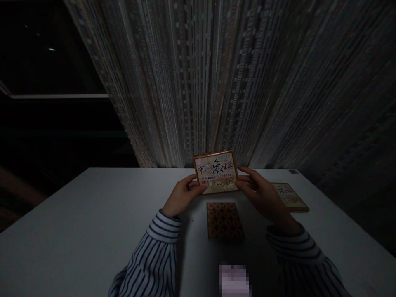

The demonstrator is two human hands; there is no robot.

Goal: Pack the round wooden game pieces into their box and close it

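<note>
Two hands held one flat box lid [216, 172] up off the table [77, 222], tilted so its printed face, marked "Chinese chess", looked back at the person. The left hand [183, 197] pinched the lid's lower left edge, thumb on the front and fingers behind. The right hand [261, 194] closed on the right edge the same way, its fingers curled round the side. Both sleeves were striped.

Directly below the lid, between the wrists, sat the open tray [224, 220] with rows of round pieces packed edge to edge. A second printed panel [289, 196] lay flat on the table to the right, just beyond the right hand and apart from the tray. A curtain [235, 78] hung behind the table's far edge.

The lid looked thin, stiff and light, likely card or thin wood, so an edge pinch from both sides seemed enough. Its glossy face could slip under a loose thumb. The tray would probably be heavier and prone to spilling loose pieces if tipped, so it seemed best taken by its two long sides and kept level.
</note>
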